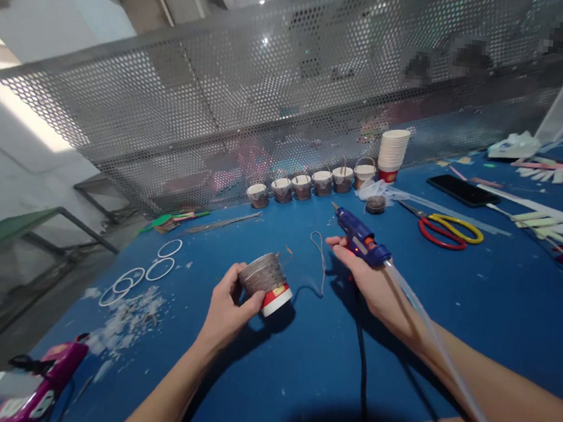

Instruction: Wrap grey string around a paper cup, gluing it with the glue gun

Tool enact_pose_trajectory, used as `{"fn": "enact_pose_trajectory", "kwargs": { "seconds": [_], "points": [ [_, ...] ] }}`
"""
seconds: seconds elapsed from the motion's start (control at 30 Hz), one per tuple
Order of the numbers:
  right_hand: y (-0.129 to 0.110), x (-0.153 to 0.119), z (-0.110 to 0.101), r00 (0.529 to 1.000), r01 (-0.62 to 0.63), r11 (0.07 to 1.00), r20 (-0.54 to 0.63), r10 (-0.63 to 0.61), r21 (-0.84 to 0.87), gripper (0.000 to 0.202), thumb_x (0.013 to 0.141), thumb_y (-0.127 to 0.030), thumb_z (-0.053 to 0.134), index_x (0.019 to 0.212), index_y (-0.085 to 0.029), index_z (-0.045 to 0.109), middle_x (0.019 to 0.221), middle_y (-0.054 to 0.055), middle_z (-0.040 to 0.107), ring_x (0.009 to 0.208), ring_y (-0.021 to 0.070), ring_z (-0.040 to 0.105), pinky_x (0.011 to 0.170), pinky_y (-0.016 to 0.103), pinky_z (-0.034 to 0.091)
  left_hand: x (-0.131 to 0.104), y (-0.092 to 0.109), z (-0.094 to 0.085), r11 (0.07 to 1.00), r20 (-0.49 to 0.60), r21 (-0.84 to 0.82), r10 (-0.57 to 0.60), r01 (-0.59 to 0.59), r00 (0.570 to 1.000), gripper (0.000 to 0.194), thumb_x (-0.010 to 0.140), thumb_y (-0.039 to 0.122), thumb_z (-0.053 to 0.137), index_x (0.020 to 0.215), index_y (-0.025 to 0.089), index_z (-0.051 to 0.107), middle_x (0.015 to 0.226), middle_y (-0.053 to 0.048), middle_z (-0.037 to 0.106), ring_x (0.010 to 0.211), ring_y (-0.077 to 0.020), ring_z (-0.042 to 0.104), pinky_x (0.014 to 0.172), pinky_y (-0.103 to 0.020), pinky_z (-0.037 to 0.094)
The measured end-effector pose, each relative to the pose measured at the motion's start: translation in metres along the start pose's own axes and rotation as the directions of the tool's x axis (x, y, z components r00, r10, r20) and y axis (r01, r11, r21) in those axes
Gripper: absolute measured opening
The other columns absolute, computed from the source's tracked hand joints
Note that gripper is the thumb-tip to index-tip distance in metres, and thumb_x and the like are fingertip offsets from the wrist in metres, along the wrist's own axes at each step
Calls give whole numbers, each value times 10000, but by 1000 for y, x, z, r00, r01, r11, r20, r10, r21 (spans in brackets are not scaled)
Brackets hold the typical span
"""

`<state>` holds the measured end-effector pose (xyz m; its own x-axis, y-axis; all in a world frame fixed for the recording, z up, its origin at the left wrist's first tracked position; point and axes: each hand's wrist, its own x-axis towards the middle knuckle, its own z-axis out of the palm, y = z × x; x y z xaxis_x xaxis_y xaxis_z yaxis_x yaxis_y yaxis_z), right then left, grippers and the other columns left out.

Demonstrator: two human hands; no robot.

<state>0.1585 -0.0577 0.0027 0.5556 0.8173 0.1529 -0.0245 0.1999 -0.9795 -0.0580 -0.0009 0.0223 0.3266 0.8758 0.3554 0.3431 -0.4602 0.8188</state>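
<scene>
My left hand [231, 306] grips a paper cup [277, 299] lying on its side in the air above the blue table. Grey-brown cord [262, 273] is wound round most of the cup, leaving a red and white band bare. A loose loop of the cord [323, 266] trails over the table to the right of the cup. In my right hand [361, 266] is a blue hot glue gun [359, 236], its nozzle pointing up and left, away from the cup. A long clear glue stick [430, 327] sticks out of its back, and a small red light glows on it.
Several cord-wrapped cups [301, 187] line the back beside a stack of paper cups [393, 152]. Scissors [443, 231], a phone [459, 189] and a cord ball [375, 204] lie right. White rings [159, 269], scraps [132, 316] and a purple power strip [50, 375] are left. A perforated metal screen [213, 96] stands behind.
</scene>
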Motion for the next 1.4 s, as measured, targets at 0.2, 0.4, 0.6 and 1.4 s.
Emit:
{"fn": "enact_pose_trajectory", "kwargs": {
  "seconds": [0.2, 0.4, 0.6, 1.4],
  "points": [
    [8, -19, 8, 898, 143, 983, 432, -81, -113, 198, 762, -303, 681, 918, -184, 656, 888, 44, 682, 723, 164, 603, 680, 310, 480, -3, -3, 4, 999, 47, -31, -19, 20, 999, 195, 631, 321, 621, 713, 196, 496, 661, 22, 496, 601, -131, 475, 557, -239, 419],
    [21, -22, 16, 858, 123, 992, 506, -91, -30, 186, 796, -245, 640, 965, -172, 619, 888, 38, 665, 813, 177, 618, 755, 326, 490, -8, -7, 10, 995, 86, -102, 17, -8, 996, 343, 646, 304, 640, 964, 194, 570, 896, -43, 631, 803, -197, 610, 716, -310, 508],
    [25, -24, 14, 850, 356, 929, 448, -278, -99, 133, 842, -252, 611, 946, -174, 587, 883, 40, 634, 779, 168, 596, 722, 302, 474, -10, -9, 15, 999, 138, -7, 39, -38, 990, 421, 749, 268, 582, 1168, 223, 583, 1111, -80, 602, 992, -223, 594, 715, -297, 523],
    [28, -27, 20, 852, 383, 909, 443, -278, -166, 53, 816, -215, 586, 809, -178, 549, 750, 8, 582, 640, 133, 525, 613, 252, 421, -14, -17, 22, 999, -54, 41, 36, -34, 998, 386, 734, 303, 612, 1099, 222, 517, 1073, -60, 575, 948, -207, 586, 755, -327, 517]
  ]
}}
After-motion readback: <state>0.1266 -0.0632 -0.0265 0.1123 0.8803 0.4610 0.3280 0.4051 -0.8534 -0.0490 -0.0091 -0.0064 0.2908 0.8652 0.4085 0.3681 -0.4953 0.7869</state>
